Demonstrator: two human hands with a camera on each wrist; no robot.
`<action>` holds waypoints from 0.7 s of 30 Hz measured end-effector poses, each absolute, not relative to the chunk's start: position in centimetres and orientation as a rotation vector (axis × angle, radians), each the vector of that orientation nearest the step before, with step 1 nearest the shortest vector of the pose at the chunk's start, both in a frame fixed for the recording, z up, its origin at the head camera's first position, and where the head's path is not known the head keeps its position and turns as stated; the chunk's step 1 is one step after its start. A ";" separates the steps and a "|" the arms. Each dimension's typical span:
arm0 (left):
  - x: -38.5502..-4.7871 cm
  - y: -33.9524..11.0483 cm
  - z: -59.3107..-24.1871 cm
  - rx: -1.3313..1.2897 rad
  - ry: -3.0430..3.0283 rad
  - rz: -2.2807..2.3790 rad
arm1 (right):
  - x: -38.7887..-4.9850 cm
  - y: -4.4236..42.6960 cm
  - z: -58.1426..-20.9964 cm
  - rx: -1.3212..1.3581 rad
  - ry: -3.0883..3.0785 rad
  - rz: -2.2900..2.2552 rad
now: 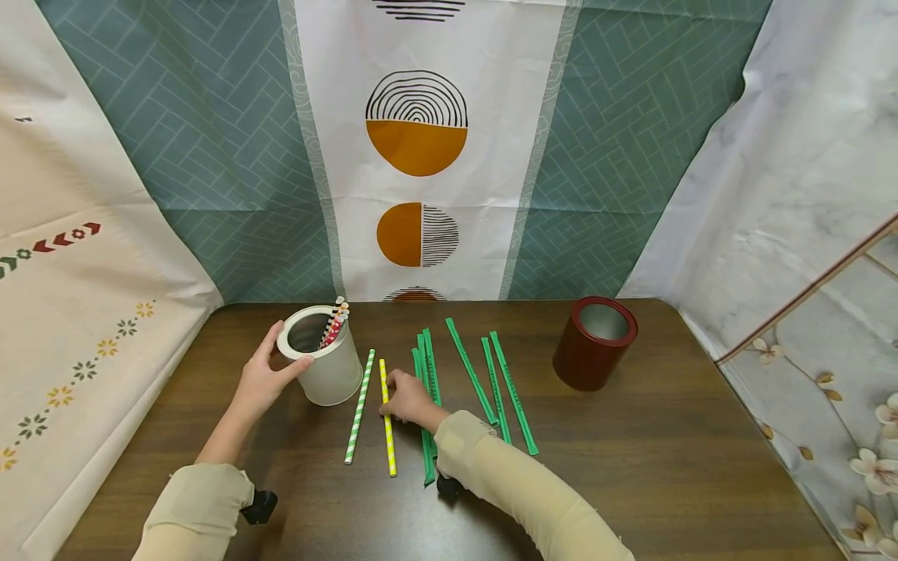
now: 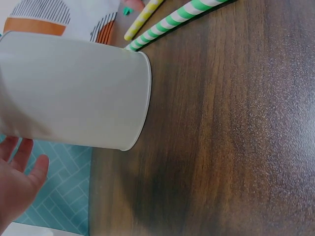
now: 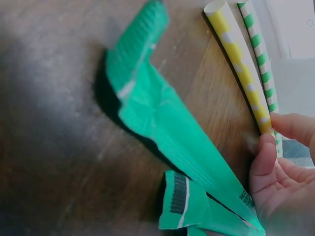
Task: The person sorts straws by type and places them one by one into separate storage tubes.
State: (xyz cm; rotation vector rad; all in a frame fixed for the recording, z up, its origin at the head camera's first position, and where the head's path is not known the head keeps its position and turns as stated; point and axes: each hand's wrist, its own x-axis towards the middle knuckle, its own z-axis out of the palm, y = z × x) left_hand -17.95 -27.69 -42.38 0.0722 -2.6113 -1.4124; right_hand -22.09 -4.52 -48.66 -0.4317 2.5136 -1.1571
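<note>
My left hand (image 1: 263,380) holds the white canister (image 1: 330,375) by its upper side, thumb across the front of the rim. Several patterned paper straws (image 1: 333,331) stick up inside the canister, leaning on its right wall. With thumb and forefinger, my right hand (image 3: 283,174) pinches a yellow paper straw with white dots (image 1: 390,448), which lies on the table. Beside it, between the yellow straw and the canister, lies a green-and-white striped paper straw (image 1: 360,407). Green paper-wrapped straws (image 3: 179,130) lie under and beside my right wrist, partly hidden by it in the head view.
A dark red canister (image 1: 588,354) stands upright at the right rear of the brown wooden table (image 1: 666,467). More green wrapped straws (image 1: 514,393) lie at mid-table. Patterned cloth (image 1: 238,156) hangs along the back edge, with light cloths at both sides.
</note>
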 end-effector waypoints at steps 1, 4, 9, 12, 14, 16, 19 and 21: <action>-18.0 -27.7 -42.4 0.073 -2.612 -1.411 | -22.1 -4.5 -48.6 -0.433 2.505 -1.160; -18.0 -27.8 -42.3 0.074 -2.616 -1.406 | -22.0 -4.5 -48.5 -0.416 2.485 -1.175; -18.0 -27.8 -42.2 0.077 -2.620 -1.407 | -22.1 -4.7 -48.5 -0.358 2.496 -1.188; -17.9 -27.7 -42.2 0.075 -2.619 -1.412 | -22.1 -4.9 -48.5 -0.334 2.527 -1.173; -17.9 -27.7 -42.2 0.073 -2.618 -1.412 | -22.1 -5.1 -48.6 -0.316 2.540 -1.163; -18.0 -27.7 -42.3 0.070 -2.616 -1.411 | -22.2 -5.2 -48.6 -0.302 2.548 -1.159; -18.0 -27.7 -42.4 0.068 -2.614 -1.402 | -22.3 -5.2 -48.6 -0.289 2.549 -1.158; -18.0 -27.7 -42.4 0.069 -2.614 -1.398 | -22.3 -5.2 -48.6 -0.296 2.555 -1.155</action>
